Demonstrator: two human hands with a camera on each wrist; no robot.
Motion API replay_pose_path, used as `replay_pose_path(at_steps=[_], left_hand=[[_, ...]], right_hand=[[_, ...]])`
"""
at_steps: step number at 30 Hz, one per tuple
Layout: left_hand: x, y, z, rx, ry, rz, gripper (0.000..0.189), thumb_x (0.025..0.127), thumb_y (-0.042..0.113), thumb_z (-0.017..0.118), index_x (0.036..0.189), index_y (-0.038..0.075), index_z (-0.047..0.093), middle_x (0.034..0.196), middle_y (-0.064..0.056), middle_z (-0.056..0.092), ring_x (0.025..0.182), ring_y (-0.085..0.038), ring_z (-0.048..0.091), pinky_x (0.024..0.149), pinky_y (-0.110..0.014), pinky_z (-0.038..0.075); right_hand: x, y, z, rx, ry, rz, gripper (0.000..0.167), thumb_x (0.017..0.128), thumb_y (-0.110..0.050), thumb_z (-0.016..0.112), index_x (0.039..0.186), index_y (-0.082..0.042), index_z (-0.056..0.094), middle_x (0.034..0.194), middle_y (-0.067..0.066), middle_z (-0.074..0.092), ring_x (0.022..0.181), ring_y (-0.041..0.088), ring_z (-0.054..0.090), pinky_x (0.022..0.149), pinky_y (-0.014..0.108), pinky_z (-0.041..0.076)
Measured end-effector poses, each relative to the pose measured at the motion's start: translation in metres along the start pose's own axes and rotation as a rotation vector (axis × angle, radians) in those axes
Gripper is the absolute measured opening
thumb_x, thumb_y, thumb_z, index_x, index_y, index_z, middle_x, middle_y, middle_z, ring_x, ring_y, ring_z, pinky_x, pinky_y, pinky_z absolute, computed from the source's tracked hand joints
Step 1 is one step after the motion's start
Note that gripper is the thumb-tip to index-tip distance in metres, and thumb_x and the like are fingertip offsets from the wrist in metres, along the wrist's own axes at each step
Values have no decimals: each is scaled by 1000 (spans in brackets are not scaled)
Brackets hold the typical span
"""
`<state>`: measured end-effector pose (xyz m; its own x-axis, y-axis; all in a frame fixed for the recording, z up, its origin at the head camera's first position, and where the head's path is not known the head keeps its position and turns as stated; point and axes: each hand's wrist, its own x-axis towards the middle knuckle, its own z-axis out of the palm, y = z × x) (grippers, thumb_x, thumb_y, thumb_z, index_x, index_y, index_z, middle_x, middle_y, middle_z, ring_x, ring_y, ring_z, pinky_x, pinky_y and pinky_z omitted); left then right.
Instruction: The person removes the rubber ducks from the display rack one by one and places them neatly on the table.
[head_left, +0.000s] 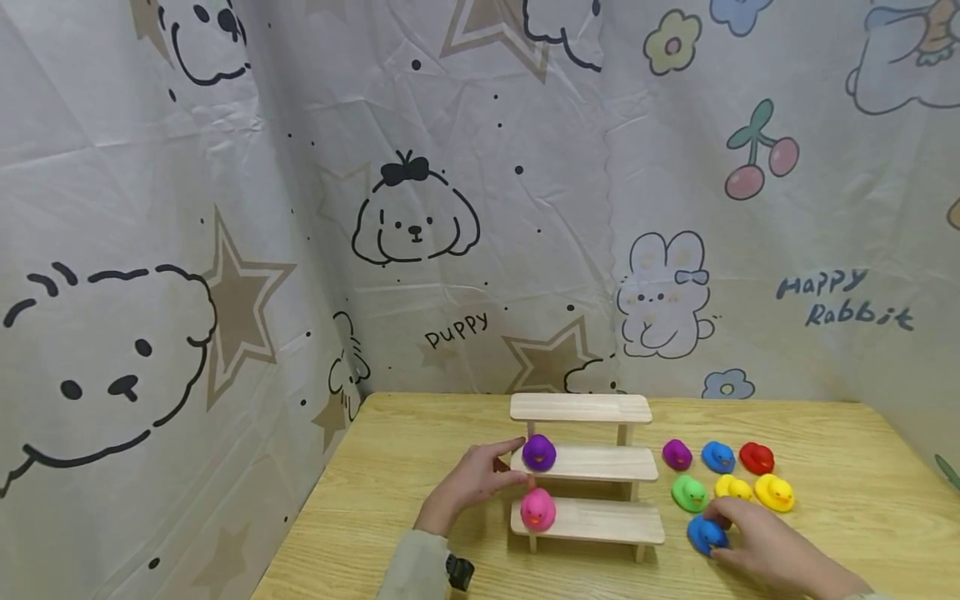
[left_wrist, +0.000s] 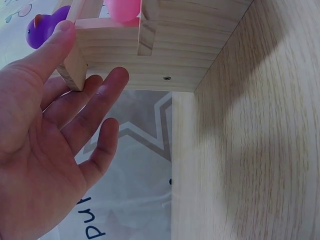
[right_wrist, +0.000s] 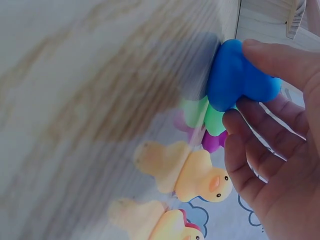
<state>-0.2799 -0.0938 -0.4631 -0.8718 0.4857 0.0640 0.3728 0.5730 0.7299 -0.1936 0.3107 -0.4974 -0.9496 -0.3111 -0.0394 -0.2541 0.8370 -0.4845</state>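
Note:
A three-tier wooden display stand (head_left: pixel 600 518) stands on the table. My left hand (head_left: pixel 468 483) holds its left end at the middle tier, with the thumb on the board's edge and fingertips behind it in the left wrist view. Right by those fingers a purple rubber duck (head_left: pixel 539 452) sits on the middle tier, and below it a pink duck (head_left: pixel 537 509) sits on the bottom tier. To the right of the stand, my right hand (head_left: pixel 772 542) grips a blue duck (right_wrist: pixel 240 75) between thumb and fingers, close over the tabletop.
Beyond the right hand sit a green duck (head_left: pixel 688 493) and two yellow ducks, one partly hidden (head_left: pixel 731 486). Behind them are a magenta duck (head_left: pixel 677 454), another blue duck (head_left: pixel 718 457) and a red duck (head_left: pixel 757 457). A printed curtain (head_left: pixel 465 275) hangs behind the table.

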Motion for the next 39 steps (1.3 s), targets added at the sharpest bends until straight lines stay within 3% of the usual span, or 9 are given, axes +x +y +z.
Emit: replay_pose_path(at_steps=[11, 17, 20, 27, 35, 39], left_hand=[[0, -1, 0, 1, 1, 18, 61, 86, 32, 70, 139, 12, 50, 122, -10, 61, 79, -8, 59, 66, -25, 48], [-1, -1, 0, -3, 0, 5, 62, 85, 36, 70, 139, 14, 50, 122, -8, 61, 79, -8, 58, 66, -26, 47], [-1, -1, 0, -3, -1, -4, 64, 85, 40, 69, 140, 15, 49, 123, -7, 61, 81, -7, 58, 67, -25, 47], [-1, -1, -1, -4, 5, 0, 65, 84, 41, 70, 140, 14, 49, 120, -7, 62, 79, -7, 57, 66, -25, 47], [1, -2, 0, -10, 13, 7, 63, 84, 37, 71, 139, 14, 50, 119, -8, 62, 78, -8, 58, 67, -26, 47], [-1, -1, 0, -20, 12, 13, 62, 85, 36, 71, 138, 13, 50, 123, -8, 61, 79, -7, 60, 69, -26, 48]], right_hand=[[1, -1, 1, -11, 7, 18, 35, 72, -27, 83, 97, -17, 61, 88, -10, 57, 79, 9, 50, 74, 32, 50], [0, -5, -3, -29, 34, 14, 47, 68, -27, 85, 106, -13, 62, 94, -6, 58, 86, 14, 54, 76, 37, 51], [-1, -9, -8, -66, 71, -47, 51, 67, -28, 86, 108, -10, 62, 97, -4, 60, 87, 17, 56, 75, 37, 51], [0, -34, -15, -165, 214, -192, 43, 70, -25, 84, 106, -13, 63, 99, -5, 60, 87, 15, 58, 74, 30, 51], [12, -67, -16, -186, 348, -422, 42, 69, -20, 85, 104, -18, 63, 99, -11, 58, 85, 10, 57, 72, 29, 52], [22, -82, -14, -181, 393, -493, 42, 67, -18, 86, 102, -18, 63, 97, -13, 59, 86, 7, 55, 73, 29, 51]])
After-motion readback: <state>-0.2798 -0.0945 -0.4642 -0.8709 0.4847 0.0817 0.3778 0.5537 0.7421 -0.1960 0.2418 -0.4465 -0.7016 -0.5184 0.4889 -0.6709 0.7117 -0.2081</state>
